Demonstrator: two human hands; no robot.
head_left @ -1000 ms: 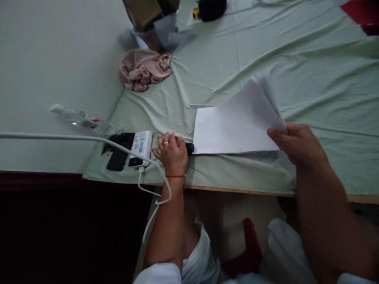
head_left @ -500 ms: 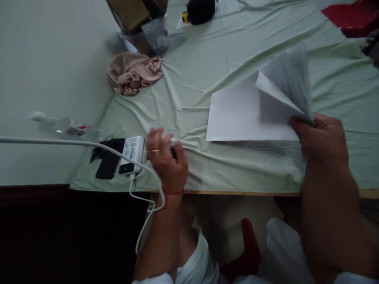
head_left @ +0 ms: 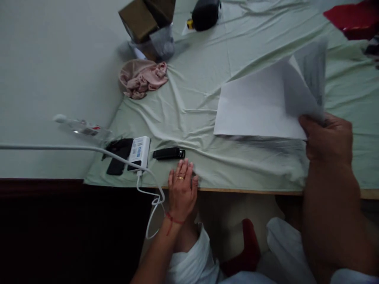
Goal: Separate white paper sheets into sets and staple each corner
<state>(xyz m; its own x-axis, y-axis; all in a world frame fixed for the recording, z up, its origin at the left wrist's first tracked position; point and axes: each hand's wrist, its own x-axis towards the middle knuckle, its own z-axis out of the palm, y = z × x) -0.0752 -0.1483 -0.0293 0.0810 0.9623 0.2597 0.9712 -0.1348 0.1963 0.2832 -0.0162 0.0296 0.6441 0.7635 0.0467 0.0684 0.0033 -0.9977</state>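
Observation:
My right hand (head_left: 330,136) grips a few sheets of paper (head_left: 257,102) at their right edge, thumb on top. One corner curls up and shows a printed sheet behind. The stack is tilted over the cloth, partly lifted. My left hand (head_left: 183,187) lies flat at the table's front edge, fingers stretched out, a ring on one finger and a red string at the wrist. Just beyond its fingertips is a black stapler (head_left: 168,153) on the cloth, not held.
Left of the stapler lie a white power bank (head_left: 141,152) with a white cable (head_left: 89,148), and a black phone-like item (head_left: 117,165). A clear bottle (head_left: 84,128), pink cloth (head_left: 143,79), a brown box (head_left: 139,21), a black case (head_left: 205,15) and a red item (head_left: 351,19) stand around the green tablecloth (head_left: 192,122).
My left hand has drawn back from the stapler towards the table edge, leaving it on the cloth. My right hand still holds the papers. The view has shifted slightly.

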